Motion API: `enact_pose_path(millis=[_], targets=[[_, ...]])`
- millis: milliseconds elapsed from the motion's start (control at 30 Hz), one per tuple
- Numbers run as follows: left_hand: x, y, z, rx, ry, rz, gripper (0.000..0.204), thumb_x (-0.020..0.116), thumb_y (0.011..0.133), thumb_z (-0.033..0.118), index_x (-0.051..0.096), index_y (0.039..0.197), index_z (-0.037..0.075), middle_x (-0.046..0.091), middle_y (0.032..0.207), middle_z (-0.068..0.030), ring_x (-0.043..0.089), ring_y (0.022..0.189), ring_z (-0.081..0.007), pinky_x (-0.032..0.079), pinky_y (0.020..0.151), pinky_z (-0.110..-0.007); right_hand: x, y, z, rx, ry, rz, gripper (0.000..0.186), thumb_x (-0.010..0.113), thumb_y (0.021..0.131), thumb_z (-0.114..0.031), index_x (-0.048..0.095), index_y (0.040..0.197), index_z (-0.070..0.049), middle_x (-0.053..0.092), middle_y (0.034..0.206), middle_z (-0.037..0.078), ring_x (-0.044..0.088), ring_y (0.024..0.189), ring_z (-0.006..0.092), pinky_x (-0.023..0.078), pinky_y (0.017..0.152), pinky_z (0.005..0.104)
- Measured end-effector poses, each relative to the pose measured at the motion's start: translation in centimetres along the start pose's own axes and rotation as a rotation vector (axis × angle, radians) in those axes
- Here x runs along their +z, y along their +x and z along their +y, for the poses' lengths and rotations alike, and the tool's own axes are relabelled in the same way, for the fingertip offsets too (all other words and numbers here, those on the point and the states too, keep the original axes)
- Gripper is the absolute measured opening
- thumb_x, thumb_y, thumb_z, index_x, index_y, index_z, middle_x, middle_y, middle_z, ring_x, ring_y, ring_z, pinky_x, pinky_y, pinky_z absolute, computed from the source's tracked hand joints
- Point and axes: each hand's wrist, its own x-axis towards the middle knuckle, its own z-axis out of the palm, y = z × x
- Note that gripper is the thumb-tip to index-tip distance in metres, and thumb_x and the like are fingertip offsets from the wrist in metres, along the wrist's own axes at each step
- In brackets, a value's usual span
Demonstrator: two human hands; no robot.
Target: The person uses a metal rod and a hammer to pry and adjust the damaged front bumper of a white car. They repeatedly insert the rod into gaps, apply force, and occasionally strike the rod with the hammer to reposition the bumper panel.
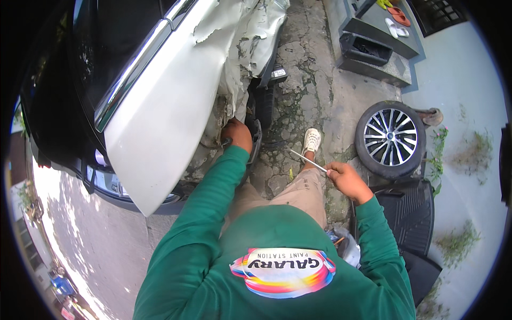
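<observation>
My left hand (238,134) reaches in at the torn lower end of a crumpled white car panel (160,101). Its fingers are curled against the damaged edge, beside a small dark part. What they grip is mostly hidden. In my right hand (348,182) is a thin, straight metal rod (308,160), pinched near one end, its free tip pointing toward the car. The rod is apart from the panel, above my leg. A bent black plastic piece (256,141) hangs just right of my left hand.
A wheel with a spoked rim (390,136) lies at the right by the wall. Black plastic trim (408,213) and a clear plastic bag (349,248) are below it. Steps (378,58) with a black box (365,49) and slippers (397,28) stand far right. Cracked concrete (304,69) runs between.
</observation>
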Motion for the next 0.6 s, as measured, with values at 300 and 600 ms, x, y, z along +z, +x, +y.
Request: enact_pose_path(millis=[300,600], targets=[[-2.5,-3.9,1.8,-0.450,-0.309,0.076,0.050,0.066,0.089,0.016,0.052,0.134,0.000,0.064,0.121,-0.0200,0.071,0.095,-0.0348,0.061,0.078,-0.044,-8.2,17.1,-11.0,-0.259,-0.006,-0.378,0.026,0.053,0.102,-0.009,0.067,0.120,0.004,0.065,0.082,0.003,0.056,0.072,0.0138,0.047,0.066,0.0316],[-4.0,-3.6,4.5,-0.874,-0.492,0.007,0.058,0.077,0.084,0.031,0.053,0.131,0.006,0.060,0.130,-0.0180,0.060,0.120,-0.0381,0.049,0.096,-0.059,-1.9,23.3,-23.5,-0.276,-0.328,-0.653,0.023,0.052,0.101,-0.009,0.066,0.117,0.001,0.056,0.077,0.000,0.046,0.060,0.0097,0.037,0.052,0.0272]])
